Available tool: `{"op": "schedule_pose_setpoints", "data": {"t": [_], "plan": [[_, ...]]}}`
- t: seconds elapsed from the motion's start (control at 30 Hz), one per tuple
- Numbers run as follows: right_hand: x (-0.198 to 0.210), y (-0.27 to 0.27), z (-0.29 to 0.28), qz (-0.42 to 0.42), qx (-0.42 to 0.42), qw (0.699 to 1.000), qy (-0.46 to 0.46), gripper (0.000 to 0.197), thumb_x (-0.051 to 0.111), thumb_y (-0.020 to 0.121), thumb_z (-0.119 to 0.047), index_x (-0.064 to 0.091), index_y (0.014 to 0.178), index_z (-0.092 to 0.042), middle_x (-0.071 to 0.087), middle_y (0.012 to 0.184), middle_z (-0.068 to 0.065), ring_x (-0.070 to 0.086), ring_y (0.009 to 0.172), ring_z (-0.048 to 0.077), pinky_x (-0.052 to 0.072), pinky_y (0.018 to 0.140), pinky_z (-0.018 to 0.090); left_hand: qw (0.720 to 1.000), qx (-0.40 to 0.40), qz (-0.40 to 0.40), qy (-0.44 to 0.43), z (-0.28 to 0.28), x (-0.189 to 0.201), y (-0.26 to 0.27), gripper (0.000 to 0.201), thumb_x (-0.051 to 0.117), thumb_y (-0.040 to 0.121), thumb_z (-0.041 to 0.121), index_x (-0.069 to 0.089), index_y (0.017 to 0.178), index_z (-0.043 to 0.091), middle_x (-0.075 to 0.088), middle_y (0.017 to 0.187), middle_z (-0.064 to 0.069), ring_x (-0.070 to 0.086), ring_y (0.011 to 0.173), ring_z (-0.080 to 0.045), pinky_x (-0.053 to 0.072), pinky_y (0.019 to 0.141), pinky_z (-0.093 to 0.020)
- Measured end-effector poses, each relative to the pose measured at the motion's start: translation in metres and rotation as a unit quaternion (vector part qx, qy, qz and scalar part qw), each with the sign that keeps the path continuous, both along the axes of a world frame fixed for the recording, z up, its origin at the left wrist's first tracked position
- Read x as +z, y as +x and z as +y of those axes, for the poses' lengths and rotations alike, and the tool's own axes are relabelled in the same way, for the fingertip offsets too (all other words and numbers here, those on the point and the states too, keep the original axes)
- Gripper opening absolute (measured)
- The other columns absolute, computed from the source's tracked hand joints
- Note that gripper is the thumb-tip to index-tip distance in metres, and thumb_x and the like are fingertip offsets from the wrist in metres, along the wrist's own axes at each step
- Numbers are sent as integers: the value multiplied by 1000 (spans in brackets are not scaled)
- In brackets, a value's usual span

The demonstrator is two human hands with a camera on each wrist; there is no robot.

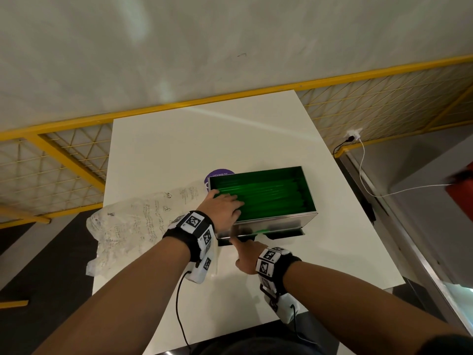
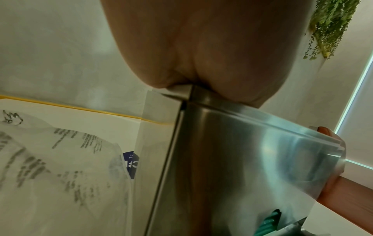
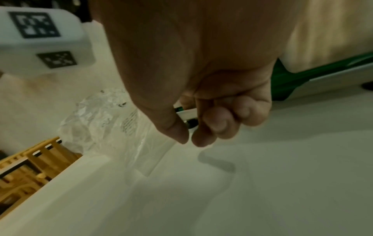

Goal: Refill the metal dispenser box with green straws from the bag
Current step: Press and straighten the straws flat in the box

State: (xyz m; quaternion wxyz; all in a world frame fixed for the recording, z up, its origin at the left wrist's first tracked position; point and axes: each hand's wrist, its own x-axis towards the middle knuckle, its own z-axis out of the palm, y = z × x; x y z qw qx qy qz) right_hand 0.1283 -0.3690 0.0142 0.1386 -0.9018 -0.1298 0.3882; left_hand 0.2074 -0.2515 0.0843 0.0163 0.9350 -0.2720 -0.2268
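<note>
The open metal dispenser box sits on the white table, packed with green straws. My left hand lies flat over the straws at the box's near left corner, fingers straight. The left wrist view shows its palm pressed on the box corner. My right hand is at the box's front face, one finger pointing at the dispensing slot, where a bit of green shows. In the right wrist view its fingers are curled and hold nothing. The crumpled clear bag lies left of the box.
A purple round sticker peeks out behind the box. A yellow mesh railing runs past the table's far edge. A charger with a white cable hangs at the right, near a red object. The table drops off on both sides.
</note>
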Motion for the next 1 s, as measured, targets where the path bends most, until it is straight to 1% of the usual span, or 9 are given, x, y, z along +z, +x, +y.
{"op": "schedule_pose_setpoints", "data": {"t": [0.1, 0.3, 0.43, 0.5, 0.6, 0.67, 0.77, 0.83, 1.0], "plan": [[-4, 1, 3, -12, 17, 1000, -8, 90, 46, 89, -24, -23, 146, -24, 63, 108, 19, 62, 91, 36, 46, 70, 35, 1000, -3, 1, 2, 0, 1, 0, 44, 24, 100, 34, 34, 143, 26, 28, 154, 0, 22, 142, -15, 4, 114, -38], [-1, -1, 3, -10, 20, 1000, -6, 89, 46, 91, -24, -22, 147, -20, 64, 107, 20, 63, 90, 35, 48, 73, 36, 1000, -4, 6, 4, 0, 1, 0, 44, 25, 100, 34, 35, 142, 27, 29, 153, 0, 23, 142, -14, 4, 114, -37], [36, 6, -10, -24, 46, 998, 26, 58, 45, 94, -25, 26, 148, -20, 54, 134, 13, 54, 117, 31, 45, 94, 37, 1000, 0, -2, -1, 0, -1, 1, 44, 27, 100, 35, 35, 142, 26, 30, 153, 0, 25, 141, -14, 4, 114, -36], [63, 6, -26, -103, 39, 992, 67, 41, 45, 94, -24, 49, 134, -22, 61, 125, 8, 59, 108, 27, 47, 88, 33, 1000, 4, -7, 0, 0, -2, 1, 45, 28, 99, 35, 35, 142, 22, 33, 151, -2, 27, 140, -14, 5, 113, -35], [97, 8, -57, -256, -31, 954, 153, 28, 49, 94, -20, 62, 119, -19, 67, 104, 3, 62, 90, 19, 49, 78, 29, 1000, 10, -6, 22, -3, -2, 3, 48, 28, 99, 36, 33, 142, 16, 39, 146, -6, 35, 134, -17, 9, 114, -37], [106, 21, -77, -318, -66, 935, 143, 34, 49, 95, -22, 57, 126, -14, 63, 113, 4, 58, 102, 17, 50, 91, 33, 999, 22, 0, 39, -9, -1, 4, 49, 29, 98, 38, 35, 140, 13, 44, 141, -10, 42, 129, -23, 19, 114, -40], [102, 54, -93, -187, -38, 982, -1, 55, 37, 100, -36, 26, 148, -12, 24, 156, 9, 23, 143, 24, 23, 117, 36, 996, 48, 55, 56, -22, 2, 9, 46, 30, 98, 39, 48, 127, 9, 54, 125, -14, 55, 111, -30, 43, 98, -41], [94, 69, -96, -54, -16, 995, -77, 65, 30, 99, -46, 8, 152, -14, -2, 160, 11, 2, 148, 29, 11, 119, 41, 989, 50, 105, 89, -28, 4, 11, 51, 25, 98, 43, 52, 125, 9, 57, 123, -14, 55, 111, -29, 44, 98, -41], [81, 78, -95, 46, -14, 992, -116, 64, 24, 99, -50, 14, 152, -15, 4, 159, 17, 12, 146, 34, 17, 118, 43, 985, 72, 111, 110, -32, 5, 12, 60, 23, 96, 53, 52, 126, 9, 56, 127, -13, 54, 114, -28, 43, 100, -41]]}}
